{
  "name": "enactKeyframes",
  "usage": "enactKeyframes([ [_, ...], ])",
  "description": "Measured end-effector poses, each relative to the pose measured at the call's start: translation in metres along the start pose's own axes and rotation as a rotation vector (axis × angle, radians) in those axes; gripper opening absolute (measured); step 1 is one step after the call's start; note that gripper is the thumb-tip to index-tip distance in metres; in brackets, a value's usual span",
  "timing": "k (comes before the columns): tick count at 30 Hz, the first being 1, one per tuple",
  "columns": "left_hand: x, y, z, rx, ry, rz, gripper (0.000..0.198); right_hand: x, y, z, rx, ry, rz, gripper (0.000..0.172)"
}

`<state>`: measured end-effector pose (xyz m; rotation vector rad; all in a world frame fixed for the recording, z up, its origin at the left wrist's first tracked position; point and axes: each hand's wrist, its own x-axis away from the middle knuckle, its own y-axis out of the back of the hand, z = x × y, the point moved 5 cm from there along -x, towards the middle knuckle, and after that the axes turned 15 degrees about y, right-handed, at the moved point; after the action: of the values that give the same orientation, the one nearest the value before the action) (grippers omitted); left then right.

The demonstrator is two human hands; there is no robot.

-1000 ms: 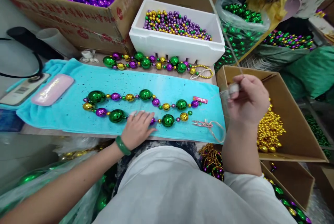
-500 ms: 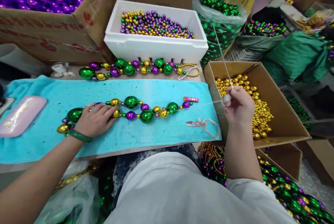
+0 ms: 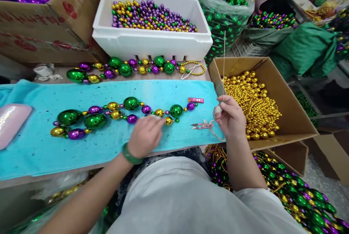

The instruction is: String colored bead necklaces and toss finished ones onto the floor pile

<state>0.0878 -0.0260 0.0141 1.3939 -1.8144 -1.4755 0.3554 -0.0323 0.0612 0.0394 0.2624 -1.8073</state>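
Observation:
A strand of green, gold and purple beads (image 3: 95, 121) lies doubled on a blue towel (image 3: 103, 159). My left hand (image 3: 145, 135), with a green bangle at the wrist, is curled over the lower row, fingers closed and slightly blurred. It hides part of that row; a gold bead (image 3: 168, 120) shows beside the fingertips. My right hand (image 3: 230, 115) pinches a long thin needle (image 3: 224, 66) that points up. White wrapping covers one of its fingers. Small thread snips (image 3: 201, 126) and a pink-red packet (image 3: 195, 100) lie between the hands.
Behind the towel are another bead strand (image 3: 124, 69) and a white foam box (image 3: 152, 41) of small beads. A cardboard box (image 3: 294, 132) of gold beads stands at right. Further back is a bag of green beads (image 3: 226, 15). At left lies a pink case (image 3: 13, 123).
My left hand has moved right along the strand, uncovering large green beads at its left end. The needle in my right hand has turned more upright. The whole view has shifted slightly.

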Motion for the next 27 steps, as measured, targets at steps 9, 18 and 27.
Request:
enactKeyframes([
  [9, -0.015, -0.06, -0.029, -0.165, -0.04, 0.054, 0.02, -0.007, 0.014, 0.034, -0.07, 0.152, -0.103, 0.017],
  [18, 0.014, -0.028, 0.003, -0.389, -0.129, 0.04, 0.026, -0.014, 0.033, 0.055, -0.026, 0.243, -0.144, 0.009],
  [27, 0.029, 0.012, 0.081, -0.496, -0.02, 0.186, 0.034, -0.018, 0.001, 0.025, -0.038, 0.105, 0.002, 0.012],
])
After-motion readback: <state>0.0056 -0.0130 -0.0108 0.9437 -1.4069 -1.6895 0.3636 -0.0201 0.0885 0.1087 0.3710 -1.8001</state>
